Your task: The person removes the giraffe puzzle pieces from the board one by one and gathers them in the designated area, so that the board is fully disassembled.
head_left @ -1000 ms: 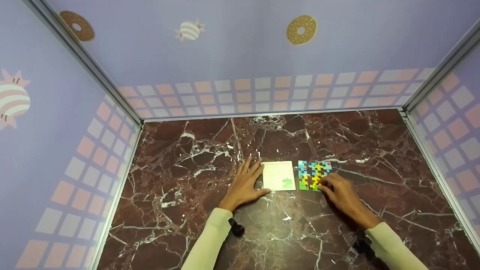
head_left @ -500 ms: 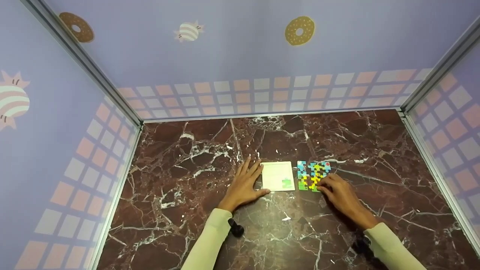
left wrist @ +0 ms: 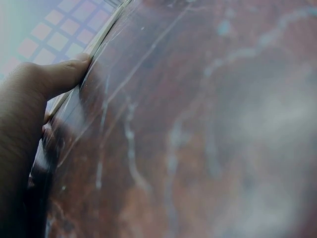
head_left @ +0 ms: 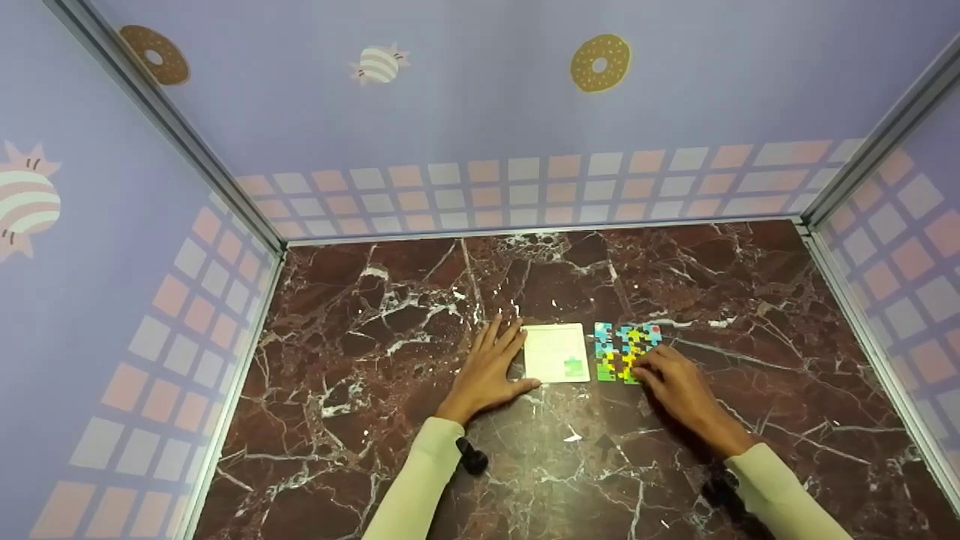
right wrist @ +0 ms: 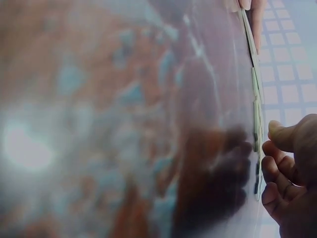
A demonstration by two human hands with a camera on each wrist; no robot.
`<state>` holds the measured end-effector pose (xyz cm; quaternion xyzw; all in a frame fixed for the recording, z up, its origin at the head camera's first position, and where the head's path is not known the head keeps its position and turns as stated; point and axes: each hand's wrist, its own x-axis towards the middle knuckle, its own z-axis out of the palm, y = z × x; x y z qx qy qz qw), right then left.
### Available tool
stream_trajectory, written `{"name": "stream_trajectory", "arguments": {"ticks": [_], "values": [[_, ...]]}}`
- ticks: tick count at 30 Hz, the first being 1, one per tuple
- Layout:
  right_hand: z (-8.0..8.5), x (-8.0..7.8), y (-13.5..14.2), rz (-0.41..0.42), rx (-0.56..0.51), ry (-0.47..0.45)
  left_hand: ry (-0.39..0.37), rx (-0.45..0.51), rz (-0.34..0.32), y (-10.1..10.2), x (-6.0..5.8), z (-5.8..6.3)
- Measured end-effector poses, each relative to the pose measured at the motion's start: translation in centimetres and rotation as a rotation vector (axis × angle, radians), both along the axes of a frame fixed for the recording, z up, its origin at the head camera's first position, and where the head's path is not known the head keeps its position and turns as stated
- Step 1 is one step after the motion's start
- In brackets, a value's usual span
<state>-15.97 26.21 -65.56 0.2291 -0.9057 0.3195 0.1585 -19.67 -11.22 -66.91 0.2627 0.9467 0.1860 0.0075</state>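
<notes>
In the head view, a square, pale yellow puzzle board [head_left: 550,349] lies flat, with a green patch, perhaps a puzzle piece [head_left: 574,366], in its lower right corner. My left hand [head_left: 487,369] rests spread at its left side, the thumb [left wrist: 72,74] touching its edge. To the right lie several interlocking puzzle pieces [head_left: 605,371] in blue, yellow and green, with a gap between two groups. My right hand [head_left: 679,386] bends over the right-hand group, thumb and forefinger pinching at its lower right edge; the held piece is mostly hidden. In the right wrist view its fingers [right wrist: 280,166] are curled.
A dark red marbled tabletop [head_left: 360,420] with white veins spreads around. Lilac walls [head_left: 480,105] with checks, doughnuts and sweets stand behind and at both sides, with metal rails [head_left: 259,217] at the corners. Small white scraps [head_left: 572,437] or marks dot the surface.
My right fingertips have shifted very slightly to the left at the edge of the puzzle pieces. The left hand and the board stay where they were.
</notes>
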Motion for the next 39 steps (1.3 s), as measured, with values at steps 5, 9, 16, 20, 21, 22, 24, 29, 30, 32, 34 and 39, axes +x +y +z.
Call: {"name": "stream_trajectory", "arguments": {"ticks": [5, 9, 16, 20, 21, 22, 24, 29, 30, 32, 34, 39], "values": [[0.4, -0.4, -0.7, 0.023, 0.004, -0.029, 0.003, 0.002, -0.001, 0.0, 0.0, 0.0], [0.5, -0.7, -1.4, 0.061, -0.009, -0.056, 0.01, -0.001, -0.002, 0.0, 0.0, -0.2], [0.9, -1.5, -2.9, 0.148, -0.042, -0.026, 0.007, -0.005, 0.0, 0.0, -0.1, 0.0], [1.0, -1.9, -4.0, 0.181, -0.018, -0.029, 0.0, -0.004, -0.001, 0.0, -0.1, -0.1], [1.1, -2.1, -4.3, 0.19, -0.009, -0.034, 0.002, -0.004, -0.001, 0.0, -0.1, -0.1], [1.2, -2.2, -4.5, 0.196, 0.001, -0.04, 0.005, -0.004, -0.002, 0.0, 0.0, -0.1], [1.4, -2.4, -5.0, 0.212, 0.021, -0.047, 0.014, -0.009, -0.002, -0.1, 0.0, -0.2], [1.5, -2.8, -6.0, 0.232, 0.05, -0.052, 0.027, -0.017, 0.001, -0.2, 0.3, -0.3], [1.6, -2.8, -6.1, 0.234, 0.055, -0.053, 0.026, -0.018, 0.003, -0.3, 0.3, -0.2], [1.6, -3.0, -6.4, 0.236, 0.067, -0.061, 0.024, -0.022, 0.005, -0.3, 0.3, -0.2], [1.6, -3.1, -6.6, 0.237, 0.081, -0.078, 0.023, -0.026, 0.007, -0.3, 0.3, -0.1], [1.8, -3.4, -6.9, 0.25, 0.125, -0.107, 0.016, -0.025, 0.006, -0.1, 0.1, -0.2]]}}
